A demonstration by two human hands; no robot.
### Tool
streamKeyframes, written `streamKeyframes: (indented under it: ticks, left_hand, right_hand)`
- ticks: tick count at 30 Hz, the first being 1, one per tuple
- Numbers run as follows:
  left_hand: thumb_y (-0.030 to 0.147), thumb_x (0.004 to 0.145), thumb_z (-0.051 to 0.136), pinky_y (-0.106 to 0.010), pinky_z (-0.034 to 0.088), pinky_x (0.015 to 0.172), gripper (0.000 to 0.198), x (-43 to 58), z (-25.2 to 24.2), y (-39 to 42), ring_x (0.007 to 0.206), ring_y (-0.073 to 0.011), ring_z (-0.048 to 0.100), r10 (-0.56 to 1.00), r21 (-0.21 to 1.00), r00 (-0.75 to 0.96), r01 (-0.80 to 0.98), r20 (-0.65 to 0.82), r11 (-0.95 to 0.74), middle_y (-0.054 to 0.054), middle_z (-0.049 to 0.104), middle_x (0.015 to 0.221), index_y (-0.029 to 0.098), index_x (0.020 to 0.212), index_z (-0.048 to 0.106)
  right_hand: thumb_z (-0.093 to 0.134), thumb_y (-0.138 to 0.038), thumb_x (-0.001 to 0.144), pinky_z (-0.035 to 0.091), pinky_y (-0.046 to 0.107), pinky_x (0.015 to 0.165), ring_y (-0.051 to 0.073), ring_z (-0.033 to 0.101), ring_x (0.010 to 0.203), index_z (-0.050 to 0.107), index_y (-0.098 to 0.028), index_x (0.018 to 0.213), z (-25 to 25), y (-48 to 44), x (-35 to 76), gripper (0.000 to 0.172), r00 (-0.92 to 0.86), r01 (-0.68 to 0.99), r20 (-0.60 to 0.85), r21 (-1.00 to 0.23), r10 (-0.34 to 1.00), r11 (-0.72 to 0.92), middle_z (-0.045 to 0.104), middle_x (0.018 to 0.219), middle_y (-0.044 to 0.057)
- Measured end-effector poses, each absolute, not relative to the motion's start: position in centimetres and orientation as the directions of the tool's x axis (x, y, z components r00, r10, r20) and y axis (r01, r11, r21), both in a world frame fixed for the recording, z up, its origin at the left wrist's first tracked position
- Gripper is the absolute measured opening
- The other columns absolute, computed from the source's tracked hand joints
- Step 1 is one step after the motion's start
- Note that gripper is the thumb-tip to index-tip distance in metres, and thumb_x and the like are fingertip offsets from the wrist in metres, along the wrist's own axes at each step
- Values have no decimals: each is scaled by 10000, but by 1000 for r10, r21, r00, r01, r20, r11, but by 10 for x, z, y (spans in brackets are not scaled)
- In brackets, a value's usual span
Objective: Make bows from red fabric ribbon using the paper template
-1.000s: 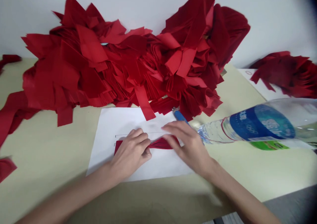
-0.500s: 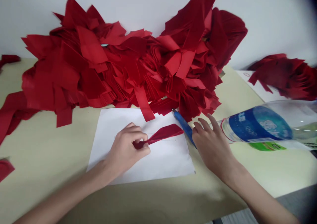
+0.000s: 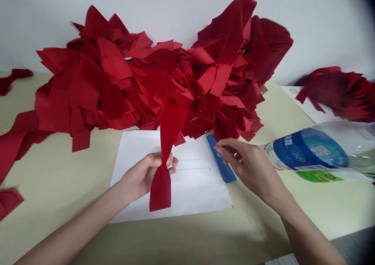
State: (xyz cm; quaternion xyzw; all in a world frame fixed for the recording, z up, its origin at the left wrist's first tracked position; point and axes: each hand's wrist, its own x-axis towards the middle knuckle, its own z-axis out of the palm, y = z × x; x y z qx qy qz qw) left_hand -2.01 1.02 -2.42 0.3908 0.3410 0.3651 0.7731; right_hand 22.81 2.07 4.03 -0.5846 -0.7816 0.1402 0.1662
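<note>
My left hand [image 3: 146, 175] pinches a red velvety ribbon strip [image 3: 171, 128] at its gathered middle. One end of the strip stands up and the other hangs down over a white sheet of paper [image 3: 190, 196] with drawn lines. My right hand [image 3: 246, 163] is closed, thumb and fingertips pressed together; what they hold, if anything, is too small to make out. Beneath those fingertips lies a long blue flat object [image 3: 225, 169] with a metallic-looking far end, at the paper's right edge.
A big heap of red ribbon strips [image 3: 152, 81] spans the back against the wall. On the right a plastic bottle [image 3: 310, 147] lies on its side, a smaller red pile [image 3: 340, 93] behind it. More red strips [image 3: 23, 132] lie at the left.
My left hand has turned the ribbon strip from lying sideways to upright. My right hand's spread fingers have closed into a pinch over the blue object. The view has shifted slightly.
</note>
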Motion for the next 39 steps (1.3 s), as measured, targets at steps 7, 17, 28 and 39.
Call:
streamKeyframes:
  ticks: [7, 17, 28, 39]
  left_hand:
    - [301, 682, 413, -414, 506, 773, 124, -17, -22, 11, 841, -232, 518, 880, 843, 409, -359, -243, 399, -43, 396, 673, 218, 599, 371]
    - [322, 712, 405, -421, 480, 866, 150, -16, -23, 13, 905, -229, 527, 897, 822, 345, -398, -277, 407, -42, 423, 683, 219, 605, 387]
    - [288, 741, 419, -366, 501, 821, 152, -17, -25, 14, 803, -183, 548, 887, 738, 322, -497, -331, 456, -44, 510, 732, 206, 620, 458]
    - [304, 766, 480, -277, 448, 597, 170, -14, -22, 10, 604, -137, 508, 842, 678, 360, -502, -401, 537, -6, 540, 644, 186, 670, 557]
  right_hand:
    - [490, -214, 895, 440, 219, 588, 108, 599, 611, 651, -201, 818, 51, 24, 199, 178, -370, 676, 106, -651, 923, 346, 690, 767, -12]
    - [479, -218, 892, 332, 204, 480, 68, 388, 465, 649, -182, 842, 47, 24, 175, 180, -419, 587, 99, -729, 903, 352, 552, 586, -39]
    - [464, -243, 916, 314, 194, 471, 68, 411, 497, 580, -166, 948, 40, 34, 160, 143, -461, 428, 39, -866, 886, 261, 541, 579, -53]
    - [481, -171, 899, 449, 263, 660, 117, 592, 692, 540, -168, 849, 46, 30, 155, 78, -610, 131, -5, -987, 792, 95, 623, 710, -3]
